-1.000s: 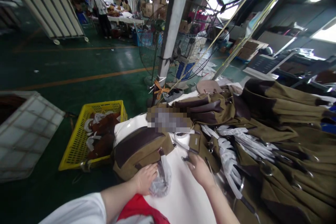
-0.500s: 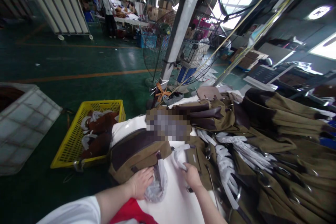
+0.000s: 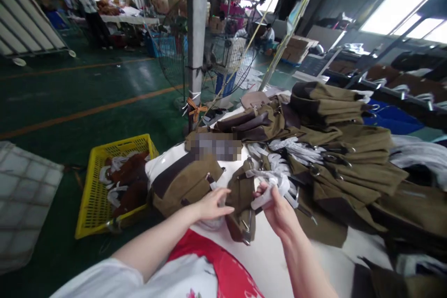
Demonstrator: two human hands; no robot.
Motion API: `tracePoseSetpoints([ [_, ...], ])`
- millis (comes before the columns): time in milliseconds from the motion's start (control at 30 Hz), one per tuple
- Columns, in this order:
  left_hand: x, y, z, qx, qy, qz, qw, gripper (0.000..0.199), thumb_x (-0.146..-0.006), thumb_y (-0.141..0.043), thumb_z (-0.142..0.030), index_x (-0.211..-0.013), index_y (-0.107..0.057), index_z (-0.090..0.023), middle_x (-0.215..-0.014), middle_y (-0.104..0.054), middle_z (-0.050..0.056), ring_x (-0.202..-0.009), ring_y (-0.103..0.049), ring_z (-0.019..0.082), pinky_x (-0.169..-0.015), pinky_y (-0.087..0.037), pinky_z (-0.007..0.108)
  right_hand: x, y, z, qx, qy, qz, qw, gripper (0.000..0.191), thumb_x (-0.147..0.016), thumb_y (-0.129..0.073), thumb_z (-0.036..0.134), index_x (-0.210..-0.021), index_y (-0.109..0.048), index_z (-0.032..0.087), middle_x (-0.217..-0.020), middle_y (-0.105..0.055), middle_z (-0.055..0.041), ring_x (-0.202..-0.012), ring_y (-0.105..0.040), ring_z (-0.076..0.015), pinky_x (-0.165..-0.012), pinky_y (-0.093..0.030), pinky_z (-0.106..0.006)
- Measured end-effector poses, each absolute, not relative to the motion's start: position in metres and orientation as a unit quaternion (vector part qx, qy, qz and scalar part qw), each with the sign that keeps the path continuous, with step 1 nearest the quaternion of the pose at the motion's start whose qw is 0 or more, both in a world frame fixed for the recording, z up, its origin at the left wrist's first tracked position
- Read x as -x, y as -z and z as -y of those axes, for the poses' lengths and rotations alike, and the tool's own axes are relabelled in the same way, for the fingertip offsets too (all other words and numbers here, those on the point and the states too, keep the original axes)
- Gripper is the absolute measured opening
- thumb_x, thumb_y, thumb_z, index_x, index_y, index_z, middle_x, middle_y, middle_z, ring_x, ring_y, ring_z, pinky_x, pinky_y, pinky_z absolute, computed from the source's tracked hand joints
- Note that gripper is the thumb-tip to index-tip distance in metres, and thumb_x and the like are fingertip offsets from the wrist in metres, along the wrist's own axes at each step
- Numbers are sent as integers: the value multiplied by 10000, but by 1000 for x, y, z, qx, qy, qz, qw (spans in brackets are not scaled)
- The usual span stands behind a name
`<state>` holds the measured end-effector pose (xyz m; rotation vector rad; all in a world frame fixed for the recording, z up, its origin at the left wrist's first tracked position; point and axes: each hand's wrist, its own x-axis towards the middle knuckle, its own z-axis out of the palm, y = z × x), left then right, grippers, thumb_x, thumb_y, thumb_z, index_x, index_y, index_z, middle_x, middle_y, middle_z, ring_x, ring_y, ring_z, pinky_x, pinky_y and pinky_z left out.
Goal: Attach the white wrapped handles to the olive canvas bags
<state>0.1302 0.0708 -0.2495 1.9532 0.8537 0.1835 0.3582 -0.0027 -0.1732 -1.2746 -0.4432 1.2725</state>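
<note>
My right hand [image 3: 281, 212] is closed round a white-wrapped strap [image 3: 268, 193] of a small olive bag. That bag [image 3: 240, 195] stands on the white tabletop [image 3: 263, 256] between my hands, with metal hardware at its lower end. My left hand [image 3: 213, 205] is at the bag's left side, thumb and fingers apart; whether its fingertips touch the bag I cannot tell. Just beyond my left hand lies a larger olive bag [image 3: 195, 179] with a dark brown panel. Clear wrapping shows partly under my left hand.
Olive bag pieces with white-wrapped straps [image 3: 349, 163] are heaped on the right of the table. A yellow crate [image 3: 85, 205] holding brown bags stands on the floor at left, near a white bin [image 3: 28, 209]. Behind the table are a metal post [image 3: 197, 32] and large fans [image 3: 167, 42].
The view has swung right. My right hand has drawn the small bag from the heap's edge toward the middle by its strap. My left hand has come off the larger bag's wrapped strap.
</note>
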Motion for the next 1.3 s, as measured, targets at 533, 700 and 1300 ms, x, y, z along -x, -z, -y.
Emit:
tracePoseSetpoints([
  [533,-210,233,-46,-602,-233,-364,671,602,-937,-285,-635,-519,-447,-233,-499,-503,-1,-580,-515,159,-730,-438,302,-395,192,119,763,-461,211,401,610,-756,-553,753,-797,-725,169,-787,-771,-116,-764,-704,-262,-735,-534,-387],
  [700,-229,267,-23,-515,-203,-431,712,623,-887,-261,-744,-564,-425,-237,-475,-499,-13,-525,-482,144,-665,-426,307,-373,167,146,785,-484,378,82,694,-836,-371,772,-553,-624,190,-485,-653,-86,-486,-603,-201,-622,-467,-354],
  [1300,-240,294,24,-465,-143,-431,760,664,-786,-347,-849,-637,-471,-214,-479,-501,-19,-475,-469,129,-557,-368,298,-275,144,114,726,-299,620,-9,129,-769,-450,131,-852,-513,206,-786,-716,-92,-679,-634,-205,-592,-267,-295],
])
